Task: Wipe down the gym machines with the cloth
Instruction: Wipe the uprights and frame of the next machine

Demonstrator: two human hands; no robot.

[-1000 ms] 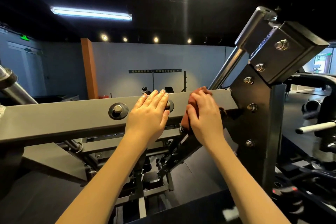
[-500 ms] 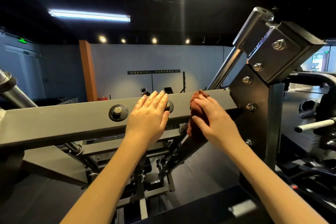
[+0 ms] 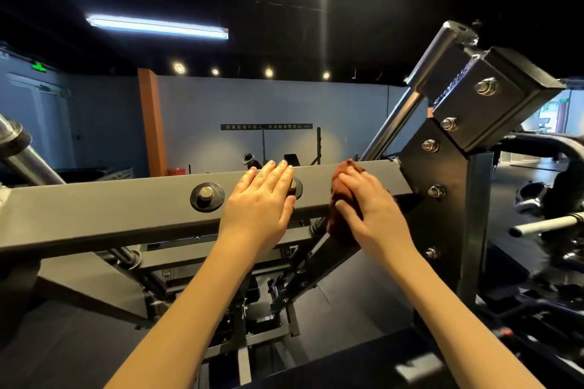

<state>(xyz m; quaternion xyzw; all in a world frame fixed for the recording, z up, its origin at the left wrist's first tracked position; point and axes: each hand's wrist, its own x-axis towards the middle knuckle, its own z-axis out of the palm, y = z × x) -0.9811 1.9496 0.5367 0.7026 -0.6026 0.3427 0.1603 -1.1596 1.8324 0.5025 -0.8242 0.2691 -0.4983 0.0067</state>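
1. The cloth, a bunched rust-brown rag, is sitting under the right hand. That hand's fingers and thumb are curling round it and pressing it against the front face of the grey crossbeam. A tail of the rag is hanging below the palm, over the beam's lower edge.
2. That grip is probably bunching the fabric into a pad, so that the pressure is reaching the metal.
3. The left hand is lying flat just beside the right hand, fingers straight and together, holding nothing. It is partly covering a bolt head and seems to be steadying the person while the other hand is wiping.
4. Further out from the left hand, a washered bolt is showing on the beam. Just beyond the right hand, a dark bracket plate is closing off the beam's end.
5. No brand is showing on the beam or the plate. A dark strip sign on the far wall is carrying light characters too small to read. A green exit sign is glowing well off past the left hand.
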